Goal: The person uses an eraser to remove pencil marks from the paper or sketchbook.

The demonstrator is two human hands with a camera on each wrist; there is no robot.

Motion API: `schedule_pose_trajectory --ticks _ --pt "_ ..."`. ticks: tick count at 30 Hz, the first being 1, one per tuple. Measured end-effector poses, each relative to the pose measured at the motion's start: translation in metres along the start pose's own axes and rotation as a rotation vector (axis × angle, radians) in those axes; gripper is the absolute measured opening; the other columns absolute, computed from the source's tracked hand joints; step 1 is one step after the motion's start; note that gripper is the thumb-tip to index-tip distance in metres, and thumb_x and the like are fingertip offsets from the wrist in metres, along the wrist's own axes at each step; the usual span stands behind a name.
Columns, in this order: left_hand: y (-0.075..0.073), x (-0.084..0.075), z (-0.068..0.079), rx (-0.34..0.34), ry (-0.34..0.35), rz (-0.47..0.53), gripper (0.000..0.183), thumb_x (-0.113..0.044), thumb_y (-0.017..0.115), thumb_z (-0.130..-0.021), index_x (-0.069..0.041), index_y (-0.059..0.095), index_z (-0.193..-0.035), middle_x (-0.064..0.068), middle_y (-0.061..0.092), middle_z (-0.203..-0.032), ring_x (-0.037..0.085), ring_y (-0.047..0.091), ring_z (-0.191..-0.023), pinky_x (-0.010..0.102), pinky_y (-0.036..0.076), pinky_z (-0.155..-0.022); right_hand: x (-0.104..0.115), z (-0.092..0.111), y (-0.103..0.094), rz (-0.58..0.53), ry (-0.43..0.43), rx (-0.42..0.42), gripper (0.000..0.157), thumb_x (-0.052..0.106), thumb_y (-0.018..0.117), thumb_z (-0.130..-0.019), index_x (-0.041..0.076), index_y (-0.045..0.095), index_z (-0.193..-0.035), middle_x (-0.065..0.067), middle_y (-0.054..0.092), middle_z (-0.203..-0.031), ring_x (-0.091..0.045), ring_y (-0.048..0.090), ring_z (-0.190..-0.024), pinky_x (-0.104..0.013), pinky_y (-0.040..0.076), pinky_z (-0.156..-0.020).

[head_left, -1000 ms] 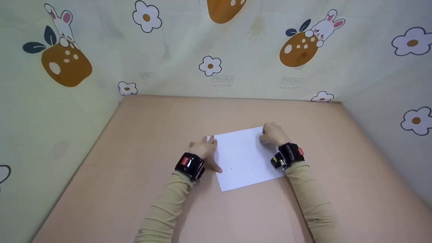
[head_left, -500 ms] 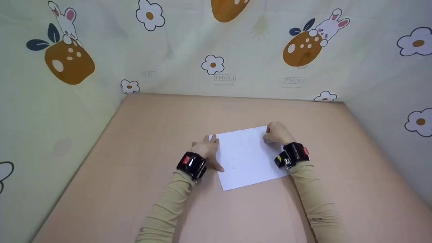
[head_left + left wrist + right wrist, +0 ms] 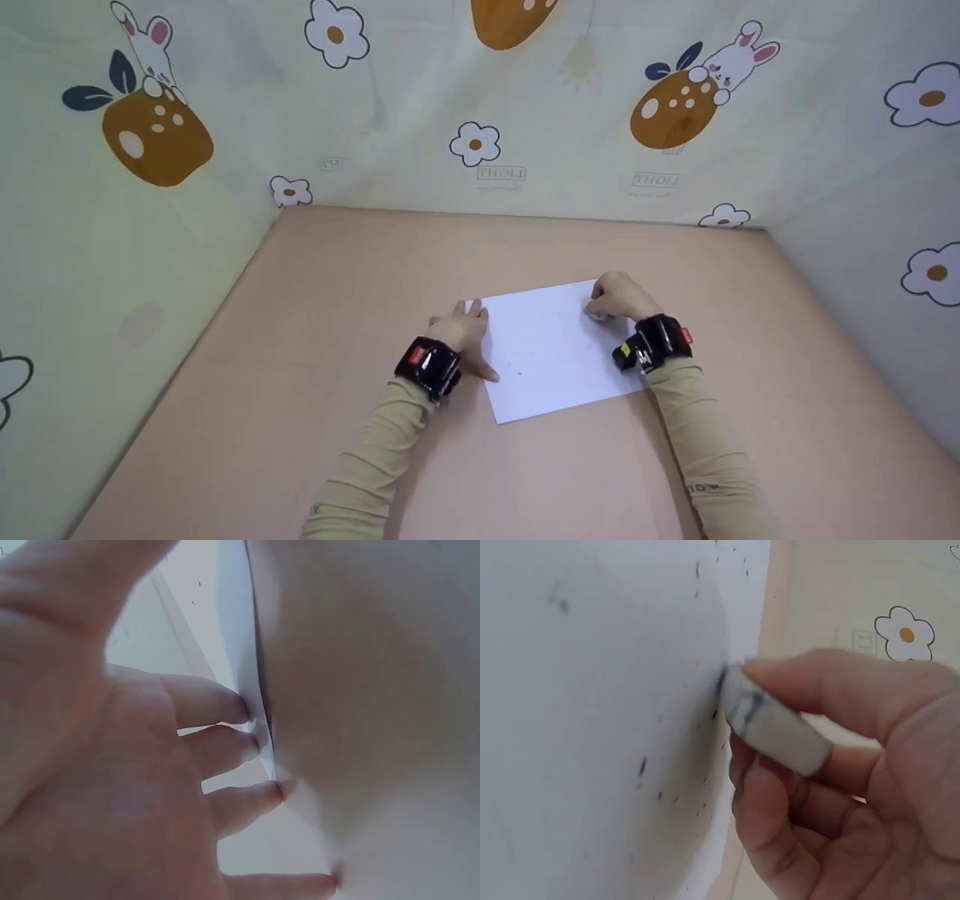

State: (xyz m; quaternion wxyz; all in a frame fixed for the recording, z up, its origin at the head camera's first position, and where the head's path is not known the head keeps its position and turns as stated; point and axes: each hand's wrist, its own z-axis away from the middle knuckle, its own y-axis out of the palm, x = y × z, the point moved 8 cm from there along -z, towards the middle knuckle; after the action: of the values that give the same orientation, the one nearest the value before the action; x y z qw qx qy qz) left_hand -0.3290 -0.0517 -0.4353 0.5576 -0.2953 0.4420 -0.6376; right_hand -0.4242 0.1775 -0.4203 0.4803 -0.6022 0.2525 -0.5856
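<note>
A white sheet of paper (image 3: 547,352) lies slightly turned on the tabletop. My left hand (image 3: 461,334) rests with spread fingers along its left edge; in the left wrist view the fingertips (image 3: 244,709) press at the paper's border. Near the upper right corner, my right hand (image 3: 619,296) pinches a small white eraser (image 3: 780,739) between thumb and fingers. One end of the eraser is smudged dark and meets the paper. Several small dark crumbs (image 3: 643,765) are scattered over the sheet in the right wrist view.
The tan tabletop (image 3: 337,300) extends around the sheet. A pale cloth backdrop (image 3: 405,97) printed with flowers and rabbits rises behind it and at both sides. Each wrist carries a black camera band (image 3: 429,367).
The right hand has shifted very slightly over the paper, still gripping the eraser. The left hand keeps its place at the edge; the whole view has moved a little.
</note>
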Motion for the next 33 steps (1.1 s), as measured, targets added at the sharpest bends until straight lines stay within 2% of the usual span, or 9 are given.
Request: schedule_pose_trajectory --ticks 3,5,10,13,17,20,24,27,33 --pt "0.001 0.001 0.0 -0.007 -0.003 0.006 0.117 -0.057 0.076 -0.069 -0.006 0.011 -0.153 0.012 0.001 -0.161 0.034 0.002 -0.149 0.066 0.02 -0.112 -0.01 0.001 -0.008 0.014 0.062 -0.097 0.014 0.008 0.063 -0.076 -0.006 0.067 -0.079 -0.003 0.058 -0.063 -0.013 0.05 -0.054 -0.02 0.041 -0.048" --pt "0.002 0.001 -0.001 -0.005 -0.002 0.004 0.118 -0.057 0.076 -0.069 -0.005 0.012 -0.152 0.012 0.001 -0.161 0.034 0.002 -0.149 0.066 0.02 -0.112 -0.011 0.002 -0.009 0.035 0.073 -0.116 0.013 0.007 0.063 -0.075 -0.005 0.067 -0.077 -0.002 0.057 -0.061 -0.013 0.049 -0.052 -0.02 0.04 -0.047" --pt "0.004 0.001 0.0 0.0 0.002 -0.022 0.118 -0.058 0.076 -0.068 -0.004 0.012 -0.152 0.013 0.002 -0.161 0.035 0.004 -0.149 0.066 0.022 -0.111 0.007 0.002 0.006 0.033 -0.026 0.045 0.016 0.009 0.067 -0.076 -0.005 0.067 -0.084 -0.004 0.062 -0.065 -0.012 0.055 -0.055 -0.021 0.044 -0.05" --pt "0.002 0.001 0.0 -0.006 0.003 -0.026 0.119 -0.059 0.076 -0.068 -0.004 0.012 -0.152 0.013 0.002 -0.161 0.035 0.004 -0.149 0.066 0.023 -0.111 0.008 0.002 0.008 0.018 -0.015 0.085 0.019 0.012 0.068 -0.079 -0.004 0.068 -0.089 -0.005 0.063 -0.068 -0.013 0.057 -0.058 -0.021 0.045 -0.052" --pt "0.001 0.0 0.0 -0.009 0.0 -0.011 0.118 -0.058 0.076 -0.068 -0.005 0.012 -0.152 0.012 0.002 -0.161 0.035 0.003 -0.149 0.066 0.022 -0.112 -0.006 0.002 -0.006 0.047 0.072 -0.059 0.015 0.011 0.066 -0.078 -0.004 0.07 -0.082 -0.003 0.06 -0.063 -0.013 0.054 -0.055 -0.021 0.042 -0.05" --pt "0.001 0.0 0.0 -0.009 -0.001 -0.007 0.117 -0.058 0.076 -0.069 -0.005 0.012 -0.152 0.012 0.002 -0.161 0.035 0.003 -0.149 0.066 0.022 -0.112 -0.005 0.001 -0.01 0.085 0.054 -0.119 0.012 0.008 0.065 -0.074 -0.004 0.068 -0.076 -0.001 0.058 -0.059 -0.012 0.051 -0.052 -0.02 0.04 -0.048" --pt "0.001 0.001 0.002 -0.011 -0.003 -0.005 0.118 -0.057 0.076 -0.069 -0.004 0.012 -0.152 0.013 0.003 -0.161 0.035 0.004 -0.149 0.066 0.022 -0.111 0.01 0.002 0.001 0.069 -0.045 0.012 0.012 0.007 0.066 -0.074 -0.004 0.067 -0.078 -0.002 0.06 -0.06 -0.011 0.054 -0.053 -0.02 0.042 -0.05" --pt "0.001 0.001 0.002 -0.008 -0.002 -0.004 0.118 -0.058 0.076 -0.068 -0.004 0.012 -0.152 0.013 0.002 -0.161 0.036 0.003 -0.149 0.066 0.021 -0.112 0.011 0.003 0.006 0.02 -0.044 0.087 0.014 0.008 0.067 -0.076 -0.004 0.068 -0.083 -0.003 0.062 -0.064 -0.012 0.056 -0.056 -0.021 0.045 -0.051" --pt "0.001 0.001 0.0 0.0 0.006 0.003 0.119 -0.058 0.075 -0.068 -0.004 0.01 -0.152 0.013 0.0 -0.161 0.035 0.001 -0.149 0.066 0.017 -0.113 -0.011 0.005 -0.012 0.054 0.075 -0.102 0.013 0.005 0.064 -0.073 -0.005 0.069 -0.078 -0.004 0.06 -0.062 -0.013 0.052 -0.051 -0.02 0.042 -0.047"
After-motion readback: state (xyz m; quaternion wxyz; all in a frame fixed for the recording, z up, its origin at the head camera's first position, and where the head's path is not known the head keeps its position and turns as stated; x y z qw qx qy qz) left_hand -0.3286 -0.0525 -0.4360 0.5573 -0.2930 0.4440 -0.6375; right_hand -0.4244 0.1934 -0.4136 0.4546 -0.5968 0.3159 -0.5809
